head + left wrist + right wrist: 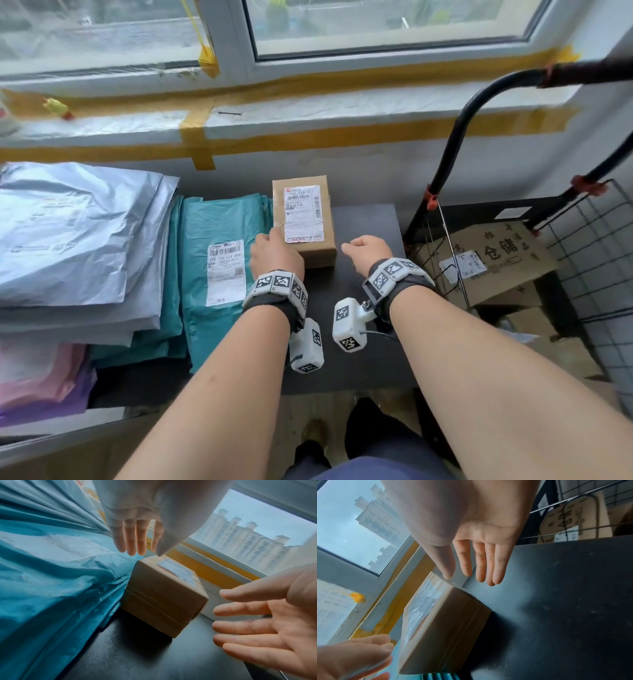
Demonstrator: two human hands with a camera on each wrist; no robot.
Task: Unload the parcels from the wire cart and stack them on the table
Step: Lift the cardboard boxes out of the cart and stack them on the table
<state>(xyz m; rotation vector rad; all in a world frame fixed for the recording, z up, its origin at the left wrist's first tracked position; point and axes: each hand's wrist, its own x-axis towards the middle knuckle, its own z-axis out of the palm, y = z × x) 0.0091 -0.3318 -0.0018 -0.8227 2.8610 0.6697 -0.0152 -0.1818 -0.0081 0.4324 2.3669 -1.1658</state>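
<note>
A small cardboard box [304,219] was seen at frame centre on the dark table [370,342], touching teal mailers [219,274]. Both the left hand [275,255] and right hand [368,251] were held with fingers straight, nothing gripped. Another parcel [493,260] remained in the wire cart [596,260], right.

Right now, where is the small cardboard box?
In the head view the small cardboard box sits on the black table under the window, against the teal mailers, between both open hands.
</note>
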